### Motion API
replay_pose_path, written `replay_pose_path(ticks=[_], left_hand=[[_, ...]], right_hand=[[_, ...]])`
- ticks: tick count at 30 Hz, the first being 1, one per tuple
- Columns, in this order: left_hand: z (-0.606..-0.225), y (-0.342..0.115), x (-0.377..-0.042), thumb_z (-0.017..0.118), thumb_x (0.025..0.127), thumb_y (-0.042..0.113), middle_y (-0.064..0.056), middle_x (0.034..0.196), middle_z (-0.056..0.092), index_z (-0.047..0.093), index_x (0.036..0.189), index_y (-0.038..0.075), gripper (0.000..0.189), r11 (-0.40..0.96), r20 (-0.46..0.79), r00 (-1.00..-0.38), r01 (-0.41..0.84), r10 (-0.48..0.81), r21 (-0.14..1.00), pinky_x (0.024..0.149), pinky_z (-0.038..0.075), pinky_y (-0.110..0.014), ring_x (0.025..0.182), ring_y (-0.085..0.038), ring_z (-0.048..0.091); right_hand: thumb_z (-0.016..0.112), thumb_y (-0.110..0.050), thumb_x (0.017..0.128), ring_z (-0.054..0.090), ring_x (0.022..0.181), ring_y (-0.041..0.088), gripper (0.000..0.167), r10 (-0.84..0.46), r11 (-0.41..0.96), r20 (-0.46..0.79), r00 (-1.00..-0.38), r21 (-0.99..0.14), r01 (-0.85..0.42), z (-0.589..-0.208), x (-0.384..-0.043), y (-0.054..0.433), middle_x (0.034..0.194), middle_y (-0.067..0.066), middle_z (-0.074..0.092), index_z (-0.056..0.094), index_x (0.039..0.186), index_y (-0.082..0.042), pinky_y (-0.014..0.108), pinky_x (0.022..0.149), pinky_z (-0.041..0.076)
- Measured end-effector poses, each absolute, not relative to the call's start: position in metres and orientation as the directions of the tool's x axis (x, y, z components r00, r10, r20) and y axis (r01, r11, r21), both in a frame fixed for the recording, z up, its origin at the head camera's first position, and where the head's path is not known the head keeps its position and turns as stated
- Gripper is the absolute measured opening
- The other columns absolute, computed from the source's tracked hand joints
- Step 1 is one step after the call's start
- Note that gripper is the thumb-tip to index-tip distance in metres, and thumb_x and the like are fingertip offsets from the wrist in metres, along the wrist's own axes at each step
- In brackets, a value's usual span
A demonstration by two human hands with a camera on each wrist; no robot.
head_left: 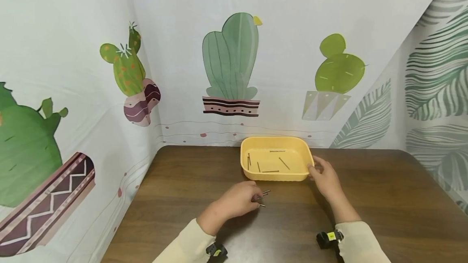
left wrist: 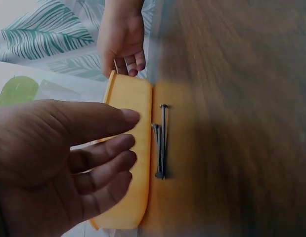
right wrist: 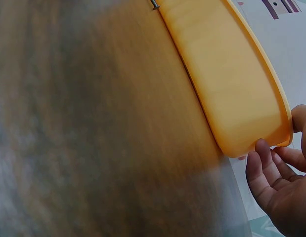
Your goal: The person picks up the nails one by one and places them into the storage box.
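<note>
In the head view a shallow yellow plastic tray [head_left: 278,176] sits near the table's back edge, several dark metal nails [head_left: 270,171] scattered on its floor. My right hand [head_left: 327,177] is at its right end and pinches the rim, thumb on top and fingers curled below; the right wrist view shows these fingers [right wrist: 264,170] against the tray's end. In front of the tray, a few loose nails [left wrist: 164,143] lie on the table. Just over them is my left hand [head_left: 239,199], its thumb and fingers loosely bent, with nothing between them in the left wrist view.
The brown wood-grain table [head_left: 183,173] stands against white fabric [head_left: 175,52] printed with cacti and leaves. A black strap with a small device [head_left: 329,238] is on the right wrist, another [head_left: 217,251] on the left.
</note>
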State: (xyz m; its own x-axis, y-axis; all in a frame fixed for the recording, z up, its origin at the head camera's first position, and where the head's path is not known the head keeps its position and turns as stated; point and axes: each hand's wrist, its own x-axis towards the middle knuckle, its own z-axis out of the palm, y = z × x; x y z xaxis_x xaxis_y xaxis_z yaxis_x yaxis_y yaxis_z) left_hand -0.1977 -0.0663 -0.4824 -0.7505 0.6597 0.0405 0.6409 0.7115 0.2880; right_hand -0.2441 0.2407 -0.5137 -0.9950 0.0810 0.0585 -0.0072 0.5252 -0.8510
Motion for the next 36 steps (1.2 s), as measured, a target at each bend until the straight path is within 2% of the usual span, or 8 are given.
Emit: replay_pose_path(ticks=[3, 12, 20, 26, 36], left_hand=[[-0.485, -0.065, -0.197, 0.079, 0.086, 0.026, 0.015, 0.085, 0.058, 0.077, 0.097, 0.026, 0.011, 0.714, 0.000, -0.749, 0.632, 0.663, 0.301, 0.070, 0.043, -0.014, 0.075, 0.002, 0.050], [-0.491, -0.066, -0.199, 0.079, 0.087, 0.024, 0.014, 0.083, 0.059, 0.077, 0.097, 0.024, 0.011, 0.715, -0.012, -0.748, 0.631, 0.664, 0.300, 0.071, 0.043, -0.015, 0.076, 0.001, 0.049], [-0.494, -0.066, -0.196, 0.077, 0.088, 0.025, 0.014, 0.086, 0.067, 0.077, 0.091, 0.021, 0.005, 0.732, -0.053, -0.751, 0.621, 0.658, 0.280, 0.081, 0.048, -0.018, 0.082, 0.000, 0.057], [-0.499, -0.065, -0.195, 0.077, 0.088, 0.023, 0.013, 0.089, 0.066, 0.076, 0.089, 0.022, 0.003, 0.726, -0.038, -0.745, 0.637, 0.666, 0.259, 0.080, 0.049, -0.018, 0.082, 0.000, 0.056], [-0.502, -0.065, -0.196, 0.076, 0.088, 0.019, 0.014, 0.083, 0.063, 0.074, 0.082, 0.022, 0.007, 0.712, 0.003, -0.742, 0.645, 0.671, 0.277, 0.076, 0.047, -0.017, 0.077, 0.000, 0.053]], right_hand=[[0.053, -0.028, 0.105, 0.068, 0.102, 0.034, 0.057, 0.081, 0.532, 0.063, -0.995, -0.847, -0.010, -0.514, -0.245, 0.241, 0.134, 0.026, 0.046, 0.039, 0.151, 0.004, 0.025, 0.076, 0.059], [0.052, -0.028, 0.106, 0.068, 0.100, 0.032, 0.057, 0.074, 0.538, 0.064, -0.995, -0.843, -0.014, -0.515, -0.246, 0.242, 0.134, 0.025, 0.046, 0.038, 0.151, 0.004, 0.027, 0.076, 0.058], [0.052, -0.029, 0.106, 0.068, 0.097, 0.028, 0.058, 0.079, 0.539, 0.055, -0.995, -0.843, -0.003, -0.514, -0.245, 0.242, 0.132, 0.023, 0.047, 0.038, 0.151, 0.004, 0.023, 0.074, 0.056], [0.051, -0.030, 0.106, 0.068, 0.101, 0.032, 0.058, 0.081, 0.531, 0.057, -0.995, -0.847, -0.005, -0.515, -0.244, 0.242, 0.133, 0.024, 0.046, 0.039, 0.151, 0.005, 0.023, 0.074, 0.057], [0.052, -0.029, 0.106, 0.067, 0.102, 0.034, 0.057, 0.079, 0.528, 0.070, -0.994, -0.849, -0.017, -0.515, -0.245, 0.242, 0.133, 0.026, 0.046, 0.039, 0.151, 0.005, 0.028, 0.076, 0.059]])
